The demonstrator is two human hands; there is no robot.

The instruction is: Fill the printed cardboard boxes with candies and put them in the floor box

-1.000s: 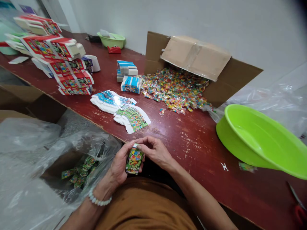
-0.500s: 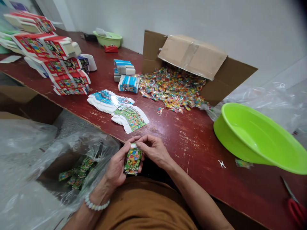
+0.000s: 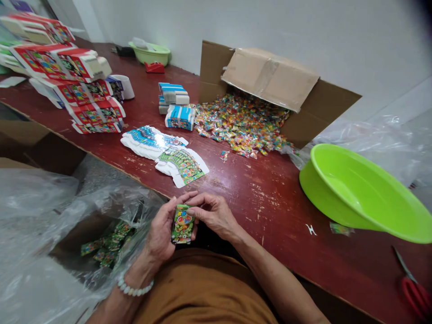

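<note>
**Small green packet (image 3: 182, 224) held low, just off the counter (image 3: 256, 198) edge**

The left hand (image 3: 161, 230) cradles the packet from behind, fingers half curled around it, while the right hand (image 3: 214, 216) closes in from the other side, fingertips pressed against its face. Both have hold of it above the person's lap. A bead bracelet (image 3: 133, 288) circles the left wrist. Just left of the hands, a plastic bag (image 3: 128, 211) lies open, with more green packets (image 3: 108, 240) heaped inside.

The grip is light, so a slip could drop the packet into the bag or lap. Farther along the counter, the tall stack of red cartons (image 3: 91, 105) looks uneven and could topple if nudged. The green basin (image 3: 357, 193) sits tilted, so a knock could send it sliding. Red-handled scissors (image 3: 416, 297) lie near the front edge, where a careless sleeve could sweep them off. Loose candies (image 3: 241, 126) spilling from the cardboard box (image 3: 270, 76) could scatter too.

The packet shows rounded, colorful lettering, but fingers and size keep it from being read. The flat printed cartons (image 3: 182, 165) show no legible brand either.
</note>
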